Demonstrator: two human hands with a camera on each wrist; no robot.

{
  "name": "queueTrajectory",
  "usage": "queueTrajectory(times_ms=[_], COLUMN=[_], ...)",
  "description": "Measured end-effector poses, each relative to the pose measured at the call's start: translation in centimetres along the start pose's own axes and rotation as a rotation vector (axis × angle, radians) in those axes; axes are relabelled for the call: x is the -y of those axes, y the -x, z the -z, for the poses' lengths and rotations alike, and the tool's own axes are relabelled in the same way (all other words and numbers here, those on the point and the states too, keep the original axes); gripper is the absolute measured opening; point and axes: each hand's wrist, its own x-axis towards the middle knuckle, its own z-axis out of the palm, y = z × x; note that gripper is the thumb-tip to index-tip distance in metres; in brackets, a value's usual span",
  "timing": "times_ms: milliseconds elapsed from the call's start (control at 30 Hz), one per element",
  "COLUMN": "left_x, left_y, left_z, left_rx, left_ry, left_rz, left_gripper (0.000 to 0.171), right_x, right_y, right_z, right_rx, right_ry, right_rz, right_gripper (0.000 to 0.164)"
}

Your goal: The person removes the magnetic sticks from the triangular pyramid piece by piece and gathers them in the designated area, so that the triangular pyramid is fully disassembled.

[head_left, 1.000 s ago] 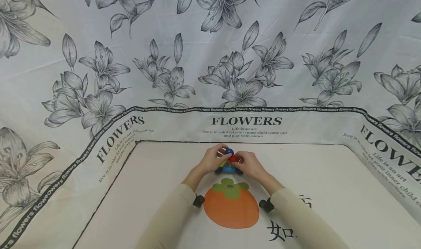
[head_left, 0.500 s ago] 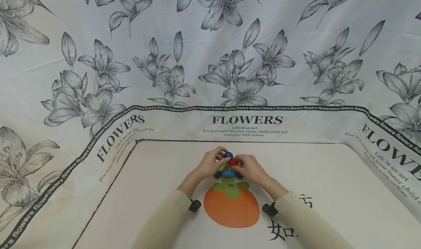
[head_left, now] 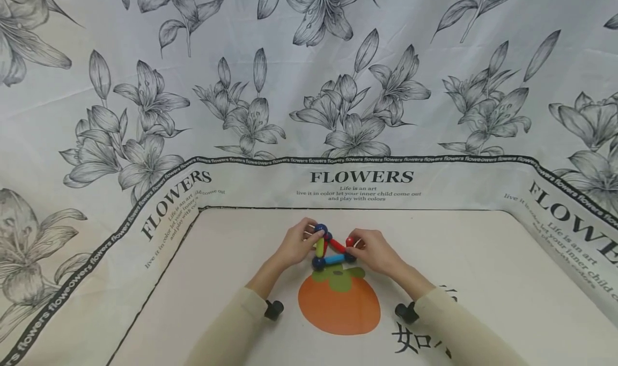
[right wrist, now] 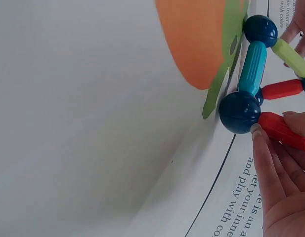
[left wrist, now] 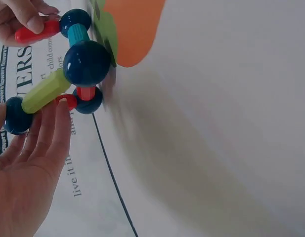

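A frame of magnetic rods and navy balls stands on the cloth. My left hand (head_left: 295, 245) grips its top ball (head_left: 321, 229), from which a yellow-green rod (left wrist: 46, 91) slopes down to the front-left ball (left wrist: 87, 63). A light blue rod (head_left: 334, 260) joins that ball to the right one (right wrist: 240, 112). My right hand (head_left: 374, 249) pinches a red rod (right wrist: 281, 129) that rises from the right ball; its upper end is apart from the top ball. Other red rods (head_left: 338, 245) run to a rear ball (left wrist: 89, 100), partly hidden.
Underneath lies a pale cloth (head_left: 232, 258) printed with an orange persimmon (head_left: 339, 307) and dark characters (head_left: 410, 339). A flower-printed curtain (head_left: 270, 189) rises behind and along both sides. Dark wrist cameras (head_left: 274, 309) sit on both forearms.
My hands have drawn apart. The top ball has shifted left with my left hand, the red rod right with my right hand. The structure now shows turned and more spread.
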Motion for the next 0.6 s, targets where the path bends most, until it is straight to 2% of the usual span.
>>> queueTrajectory(times_ms=[133,233,400,600], left_x=[0.3,0.6,0.9,1.3], left_y=[0.7,1.2,2.1,3.2], left_z=[0.5,0.8,1.4,2.5], left_rx=[0.012,0.022,0.042,0.074], left_ry=[0.041,0.056,0.051,0.016], left_rz=[0.029,0.026,0.031,0.055], left_gripper=[0.033,0.035,0.038,0.031], right_x=[-0.4,-0.8,-1.4,-1.7], right_y=[0.5,0.7,1.2,1.8], right_z=[0.6,0.9,1.4,2.2], right_rx=[-0.003,-0.002,0.011,0.051], right_ry=[-0.005,0.004,0.012,0.012], right_rz=[-0.008,0.004,0.033,0.04], right_gripper=[0.009,0.008,0.007,0.006])
